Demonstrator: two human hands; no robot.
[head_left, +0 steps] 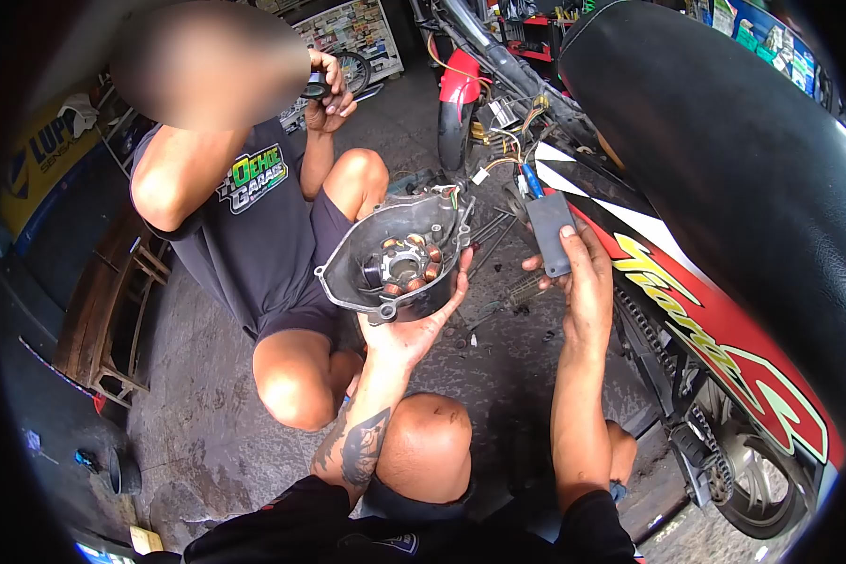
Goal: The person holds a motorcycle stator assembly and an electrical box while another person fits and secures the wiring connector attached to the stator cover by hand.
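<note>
My left hand point(412, 336) supports an engine side cover point(352, 252) from below, with the thumb up along its right edge. The cover's hollow side faces up, and inside it a stator point(432, 254) shows its ring of copper coils. My right hand point(585, 273) grips a flat dark rectangular box point(548, 227), which looks like a CDI unit, thumb on its face. At the box's upper end is a blue connector point(533, 180), with wires leading toward the motorcycle frame. A white connector point(480, 176) hangs on the wires to its left.
A motorcycle point(714, 282) with a black seat point(714, 103) stands at the right. Another person point(254, 197) squats across from me, holding a small dark round object point(317, 86). Tools point(489, 230) lie on the floor point(216, 451) between us. A wooden bench point(113, 310) is at the left.
</note>
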